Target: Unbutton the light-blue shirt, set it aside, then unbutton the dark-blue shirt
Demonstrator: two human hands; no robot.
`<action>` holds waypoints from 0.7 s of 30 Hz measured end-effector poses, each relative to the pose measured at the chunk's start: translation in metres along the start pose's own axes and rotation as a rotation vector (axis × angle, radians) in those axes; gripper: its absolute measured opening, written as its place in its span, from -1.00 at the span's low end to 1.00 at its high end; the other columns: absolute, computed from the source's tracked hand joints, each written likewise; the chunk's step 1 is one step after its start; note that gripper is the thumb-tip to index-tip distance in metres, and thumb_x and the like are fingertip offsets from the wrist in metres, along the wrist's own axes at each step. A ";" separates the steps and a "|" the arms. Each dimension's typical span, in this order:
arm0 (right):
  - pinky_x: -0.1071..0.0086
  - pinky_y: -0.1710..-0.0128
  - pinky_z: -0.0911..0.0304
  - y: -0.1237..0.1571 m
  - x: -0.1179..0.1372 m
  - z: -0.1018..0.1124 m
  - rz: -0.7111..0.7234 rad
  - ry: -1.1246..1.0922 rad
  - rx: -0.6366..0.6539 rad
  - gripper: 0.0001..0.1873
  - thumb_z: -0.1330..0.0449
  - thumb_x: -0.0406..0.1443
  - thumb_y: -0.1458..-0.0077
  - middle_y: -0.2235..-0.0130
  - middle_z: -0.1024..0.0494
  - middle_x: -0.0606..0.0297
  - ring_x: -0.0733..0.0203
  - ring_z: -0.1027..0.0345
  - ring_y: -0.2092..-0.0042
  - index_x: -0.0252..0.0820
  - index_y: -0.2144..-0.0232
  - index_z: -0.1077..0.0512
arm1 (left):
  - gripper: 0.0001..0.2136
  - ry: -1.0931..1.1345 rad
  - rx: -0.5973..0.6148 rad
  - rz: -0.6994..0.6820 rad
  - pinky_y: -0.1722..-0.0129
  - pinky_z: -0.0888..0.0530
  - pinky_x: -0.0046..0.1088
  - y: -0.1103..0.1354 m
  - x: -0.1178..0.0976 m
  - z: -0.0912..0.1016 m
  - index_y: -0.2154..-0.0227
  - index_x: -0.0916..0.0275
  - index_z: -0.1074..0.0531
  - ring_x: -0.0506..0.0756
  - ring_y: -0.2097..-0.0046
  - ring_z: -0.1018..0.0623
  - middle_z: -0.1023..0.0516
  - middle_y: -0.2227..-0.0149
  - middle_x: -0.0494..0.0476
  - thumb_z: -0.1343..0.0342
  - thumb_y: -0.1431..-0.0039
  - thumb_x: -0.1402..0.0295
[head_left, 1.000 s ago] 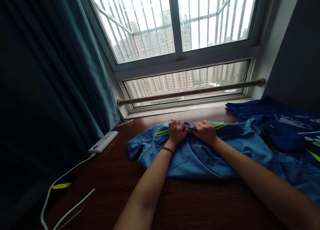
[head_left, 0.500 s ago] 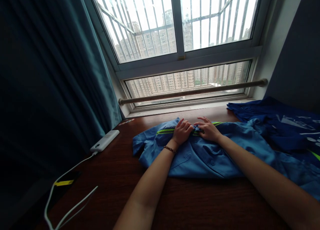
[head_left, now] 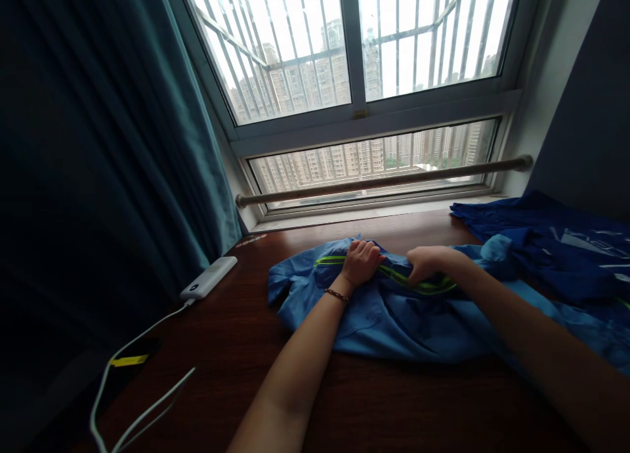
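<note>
A blue jacket-like garment with yellow-green stripes lies crumpled on the brown wooden surface in front of me. My left hand, a beaded bracelet on its wrist, is closed on the garment's cloth by the striped band. To its right, my right hand grips the same cloth along the stripes, its fingertips partly hidden behind the hand and fabric. Between the two hands the striped edge runs in a shallow sag.
A darker blue garment with white print lies at the right. On the left a white power bank with a white cable sits beside the blue curtain. A rail crosses the window behind the wooden surface.
My right hand has moved right, away from the left, and now grips the cloth with closed fingers. The striped band between the hands is drawn out. My left hand has closed more tightly.
</note>
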State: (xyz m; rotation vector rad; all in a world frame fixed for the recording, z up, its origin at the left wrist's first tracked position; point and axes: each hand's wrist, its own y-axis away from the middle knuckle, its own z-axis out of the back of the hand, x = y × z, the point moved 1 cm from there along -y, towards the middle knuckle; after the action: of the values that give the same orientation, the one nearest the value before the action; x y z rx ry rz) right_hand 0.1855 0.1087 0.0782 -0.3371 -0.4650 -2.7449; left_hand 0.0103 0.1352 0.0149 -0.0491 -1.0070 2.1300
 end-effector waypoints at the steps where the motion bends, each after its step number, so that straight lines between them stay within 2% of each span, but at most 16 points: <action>1: 0.35 0.55 -0.09 0.000 -0.002 0.000 -0.123 0.062 -0.101 -0.76 -0.35 -0.28 0.46 0.62 -0.32 0.26 0.16 -0.24 0.54 -0.25 0.67 -0.38 | -0.75 -0.019 -0.022 0.007 0.15 -0.18 -0.30 0.000 -0.002 0.000 0.42 0.25 -0.31 0.10 0.30 -0.37 -0.42 0.38 0.12 0.19 -0.22 0.24; 3: 0.25 0.47 -0.15 0.001 -0.001 0.000 -0.308 0.117 -0.285 -0.81 -0.34 -0.37 0.40 0.51 -0.40 0.09 -0.02 -0.32 0.41 -0.29 0.60 -0.42 | -0.78 -0.040 -0.060 0.022 0.14 -0.17 -0.28 0.000 -0.004 -0.001 0.39 0.25 -0.31 0.10 0.30 -0.38 -0.43 0.36 0.13 0.17 -0.21 0.27; 5: 0.16 0.40 -0.16 0.003 0.005 0.000 -0.342 0.144 -0.484 -0.94 -0.22 -0.46 0.22 0.45 -0.42 -0.05 -0.15 -0.31 0.30 -0.33 0.54 -0.44 | -0.80 -0.044 -0.086 0.056 0.15 -0.15 -0.26 0.001 -0.003 0.000 0.34 0.26 -0.32 0.11 0.28 -0.38 -0.44 0.35 0.15 0.14 -0.20 0.28; 7: 0.05 0.30 -0.14 0.004 0.012 0.001 -0.246 0.163 -0.770 -0.85 -0.08 -0.51 0.10 0.41 -0.42 -0.14 -0.24 -0.23 0.18 -0.38 0.45 -0.44 | -0.81 -0.037 -0.099 0.091 0.16 -0.15 -0.24 0.002 0.000 0.001 0.31 0.26 -0.33 0.13 0.27 -0.39 -0.45 0.34 0.18 0.12 -0.18 0.28; 9: -0.05 0.17 -0.06 0.004 0.016 -0.001 -0.104 0.169 -1.028 -0.71 -0.01 -0.52 0.07 0.27 -0.41 -0.20 -0.28 -0.11 0.05 -0.42 0.25 -0.39 | -0.82 -0.033 -0.086 0.069 0.17 -0.14 -0.23 0.003 0.002 0.003 0.31 0.24 -0.34 0.14 0.26 -0.39 -0.45 0.33 0.18 0.10 -0.17 0.28; 11: -0.09 0.03 0.07 -0.002 0.013 -0.007 -0.002 0.187 -1.155 -0.53 -0.01 -0.52 0.11 0.08 -0.32 -0.19 -0.26 0.01 -0.05 -0.46 0.05 -0.26 | -0.84 -0.027 -0.046 0.017 0.17 -0.14 -0.23 0.004 0.003 0.004 0.35 0.20 -0.36 0.13 0.26 -0.39 -0.45 0.35 0.15 0.10 -0.17 0.31; 13: -0.07 -0.05 0.18 -0.014 0.001 -0.017 0.089 0.229 -1.138 -0.44 -0.04 -0.52 0.17 -0.01 -0.25 -0.13 -0.20 0.08 -0.09 -0.43 0.02 -0.23 | -0.84 -0.024 0.010 -0.012 0.15 -0.14 -0.22 0.004 0.003 0.004 0.39 0.19 -0.36 0.13 0.26 -0.39 -0.44 0.39 0.13 0.11 -0.17 0.35; 16: -0.06 -0.08 0.22 -0.036 -0.025 -0.036 0.230 0.225 -0.961 -0.62 -0.05 -0.46 0.16 0.09 -0.37 0.02 -0.09 -0.04 -0.06 -0.31 0.20 -0.36 | -0.83 -0.042 0.072 0.026 0.11 -0.13 -0.19 0.003 0.002 0.003 0.42 0.20 -0.36 0.14 0.24 -0.38 -0.43 0.41 0.15 0.13 -0.17 0.39; 18: -0.02 -0.08 0.18 -0.045 -0.039 -0.048 0.345 0.186 -0.866 -0.72 -0.03 -0.44 0.10 0.19 -0.43 0.11 0.01 -0.17 0.01 -0.26 0.27 -0.38 | -0.84 -0.037 0.081 0.049 0.06 -0.12 -0.16 0.001 0.001 0.004 0.39 0.20 -0.36 0.15 0.21 -0.37 -0.43 0.36 0.15 0.12 -0.17 0.37; 21: 0.12 -0.05 0.01 -0.046 -0.040 -0.056 0.509 0.134 -0.851 -0.70 -0.01 -0.44 0.11 0.22 -0.43 0.15 0.11 -0.25 0.11 -0.26 0.26 -0.37 | -0.82 0.041 0.062 0.011 -0.05 -0.05 -0.16 -0.002 -0.003 0.008 0.26 0.19 -0.35 0.13 0.14 -0.36 -0.44 0.27 0.13 0.13 -0.17 0.32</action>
State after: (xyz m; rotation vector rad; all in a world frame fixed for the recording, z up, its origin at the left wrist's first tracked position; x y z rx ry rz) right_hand 0.1958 0.1417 0.0027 -0.3905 0.7531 -2.2852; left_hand 0.0109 0.1288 0.0205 -0.0680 -0.9177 2.1603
